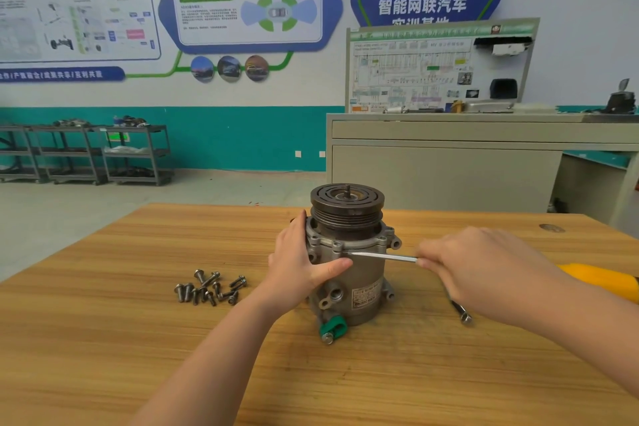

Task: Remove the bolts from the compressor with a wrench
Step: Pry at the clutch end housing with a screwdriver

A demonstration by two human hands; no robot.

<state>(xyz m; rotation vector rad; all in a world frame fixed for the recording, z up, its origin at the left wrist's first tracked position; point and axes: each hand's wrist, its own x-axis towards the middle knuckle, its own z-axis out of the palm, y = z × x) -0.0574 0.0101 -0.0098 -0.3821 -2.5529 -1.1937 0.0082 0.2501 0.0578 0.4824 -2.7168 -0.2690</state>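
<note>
A grey metal compressor (pixel 359 273) stands upright on the wooden table (pixel 138 339), its dark ribbed pulley (pixel 346 204) on top. My left hand (pixel 304 263) grips the left side of its body, thumb across the front. My right hand (pixel 484 270) grips a slim metal tool (pixel 380 255) whose shaft runs level to the left. Its tip sits at the seam just under the compressor's top flange. A pile of several removed bolts (pixel 211 287) lies on the table left of the compressor.
A wrench or long bolt (pixel 461 313) lies on the table below my right hand. A yellow object (pixel 601 278) lies at the right edge. Behind the table stand a beige cabinet (pixel 449 166) and grey shelf carts (pixel 86 156).
</note>
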